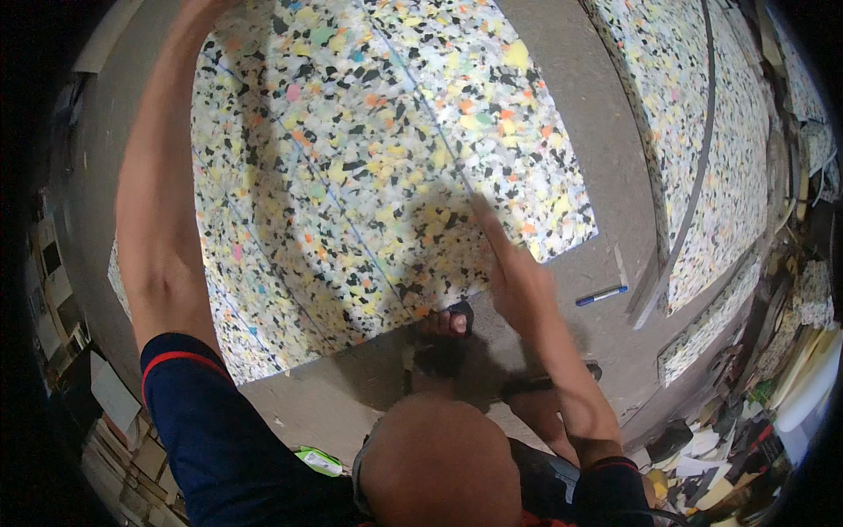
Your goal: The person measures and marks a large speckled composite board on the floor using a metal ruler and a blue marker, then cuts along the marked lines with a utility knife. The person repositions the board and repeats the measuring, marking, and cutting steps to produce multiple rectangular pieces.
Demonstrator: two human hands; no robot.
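A large sheet of speckled, multicoloured rebonded foam [369,176] lies before me, marked with several long blue lines. My right hand [520,283] is closed at its near right part, fingers wrapped round a knife [488,227]. The narrow blade points away from me, along one of the blue lines; motion blurs it, and the grip hides its handle. My left arm stretches far along the sheet's left side. Of my left hand [209,7] only a part shows at the top edge, by the foam's far left, and its fingers are out of sight.
To the right lies another foam sheet [685,114] with a long dark strip [708,105] across it. A foam offcut [707,325] and a blue-and-white marker [602,296] rest nearby. Scraps [702,465] heap at lower right. My foot [455,321] is beside the near edge; a green packet [318,460] lies lower left.
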